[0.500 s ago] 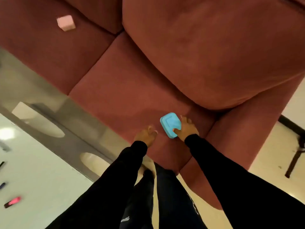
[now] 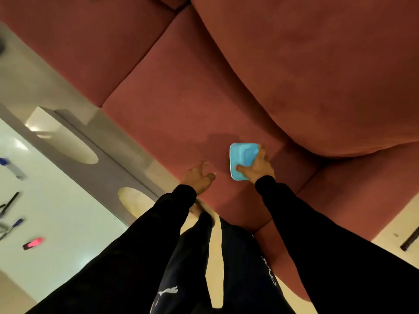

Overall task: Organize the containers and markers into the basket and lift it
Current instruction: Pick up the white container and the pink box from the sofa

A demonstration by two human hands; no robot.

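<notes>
A light-blue container [image 2: 242,160] is gripped by the right hand [image 2: 258,167] just above the red sofa seat [image 2: 181,123], thumb across its near face and fingers curled round its right edge; its contents cannot be seen. The left hand [image 2: 198,179] is held just left of it, fingers loosely curled, empty. Markers [image 2: 12,167] lie scattered on the white table [image 2: 61,214] at far left.

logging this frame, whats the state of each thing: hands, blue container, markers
right hand: grips the blue container, thumb on top
left hand: holds nothing, fingers loosely curled over the sofa seat
blue container: in the right hand, tilted, at the seat
pink marker: lying flat on the white table, untouched
blue markers: lying on the table, blurred
</notes>
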